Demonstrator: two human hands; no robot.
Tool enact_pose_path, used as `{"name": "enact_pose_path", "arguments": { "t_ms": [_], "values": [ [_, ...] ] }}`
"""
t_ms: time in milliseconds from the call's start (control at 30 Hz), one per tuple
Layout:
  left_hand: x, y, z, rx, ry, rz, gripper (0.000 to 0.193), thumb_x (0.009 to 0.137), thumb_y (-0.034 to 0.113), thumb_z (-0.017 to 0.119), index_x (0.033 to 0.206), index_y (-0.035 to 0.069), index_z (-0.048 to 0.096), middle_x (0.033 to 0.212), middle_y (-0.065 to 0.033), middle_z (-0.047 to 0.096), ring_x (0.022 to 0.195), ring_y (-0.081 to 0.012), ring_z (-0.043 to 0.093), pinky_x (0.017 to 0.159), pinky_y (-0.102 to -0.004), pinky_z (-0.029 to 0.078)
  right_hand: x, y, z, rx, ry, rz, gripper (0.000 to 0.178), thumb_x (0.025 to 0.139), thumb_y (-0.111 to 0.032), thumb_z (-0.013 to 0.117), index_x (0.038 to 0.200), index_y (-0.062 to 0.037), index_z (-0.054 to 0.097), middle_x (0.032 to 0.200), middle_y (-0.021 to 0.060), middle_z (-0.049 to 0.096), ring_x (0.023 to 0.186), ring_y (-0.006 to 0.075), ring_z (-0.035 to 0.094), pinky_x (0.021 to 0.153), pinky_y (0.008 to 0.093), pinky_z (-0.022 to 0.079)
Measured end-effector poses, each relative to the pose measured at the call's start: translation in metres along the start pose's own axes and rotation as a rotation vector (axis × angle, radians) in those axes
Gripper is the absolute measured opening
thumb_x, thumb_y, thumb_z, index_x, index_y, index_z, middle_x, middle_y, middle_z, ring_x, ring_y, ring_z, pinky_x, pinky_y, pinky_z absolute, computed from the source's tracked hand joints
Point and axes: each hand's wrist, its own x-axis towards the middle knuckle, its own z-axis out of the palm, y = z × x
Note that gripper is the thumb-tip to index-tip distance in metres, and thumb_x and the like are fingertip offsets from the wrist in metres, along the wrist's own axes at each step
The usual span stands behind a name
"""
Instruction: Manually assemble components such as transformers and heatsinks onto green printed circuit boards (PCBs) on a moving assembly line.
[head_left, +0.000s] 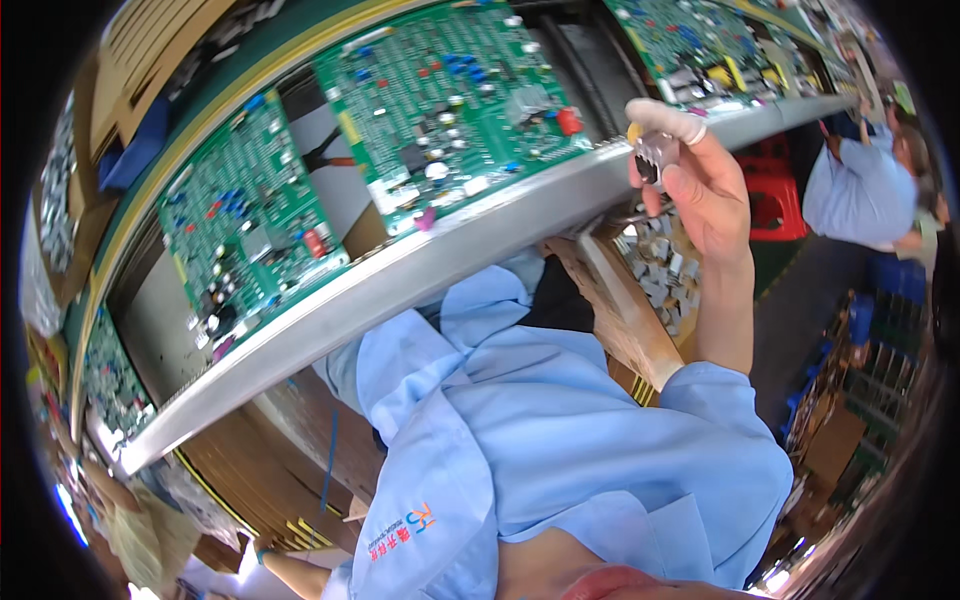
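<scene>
Raised at the rail's near edge, my right hand (708,195) pinches a small silver-grey block-shaped component (655,155) between thumb and fingers. One face of this component is black; its exact kind is unclear. White covers sit on some fingertips, and a yellow bit shows at the index finger. Just left of this hand lies a large green circuit board (440,110) with blue, red and silver parts. A second green circuit board (245,225) is further left. My left forearm (298,574) reaches out low at the left, a band at its wrist; glare and blur hide its fingers.
A metal rail (400,265) runs along the boards' near side. Below my right hand, a box holds several loose silver-grey parts (665,270). More boards (690,50) stand at the far right. A red stool (775,200) and a person in blue (860,190) are to the right.
</scene>
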Motion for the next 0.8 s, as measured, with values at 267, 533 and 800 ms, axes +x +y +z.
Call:
{"name": "enact_pose_path", "arguments": {
  "t_ms": [267, 533, 800],
  "values": [
    [-0.049, -0.101, -0.036, -0.124, 0.064, -0.237, 0.044, 0.078, 0.044, 0.061, 0.093, 0.003, 0.068, 0.078, -0.014, 0.066, 0.062, -0.028, 0.062, 0.051, -0.039, 0.045, 0.066, -0.002, 0.049, -0.062, -0.238, -0.087, 0.028, 0.089, -0.002, 0.06, 0.117, 0.0015, 0.057, 0.12, 0.0096, 0.056, 0.08, 0.0103, 0.058, 0.065, 0.021, 0.048],
    [-0.06, -0.129, -0.056, -0.151, 0.039, -0.373, 0.042, 0.078, 0.042, 0.061, 0.091, 0.003, 0.068, 0.075, -0.0135, 0.066, 0.059, -0.0269, 0.061, 0.048, -0.0376, 0.044, 0.077, -0.02, 0.063, -0.538, -0.237, -0.053, 0.036, 0.08, -0.003, 0.071, 0.114, -0.0067, 0.063, 0.108, 0.005, 0.061, 0.078, 0.0095, 0.06, 0.066, 0.0226, 0.048],
    [-0.065, -0.14, -0.093, -0.14, 0.024, -0.484, 0.04, 0.078, 0.04, 0.061, 0.09, 0.002, 0.068, 0.073, -0.013, 0.065, 0.055, -0.0258, 0.06, 0.045, -0.0362, 0.043, 0.078, -0.005, 0.069, -1.119, -0.306, -0.459, 0.03, 0.074, -0.014, 0.075, 0.102, -0.0084, 0.067, 0.094, 0.0021, 0.062, 0.064, 0.0213, 0.06, 0.053, 0.0315, 0.046]
  ]
}}
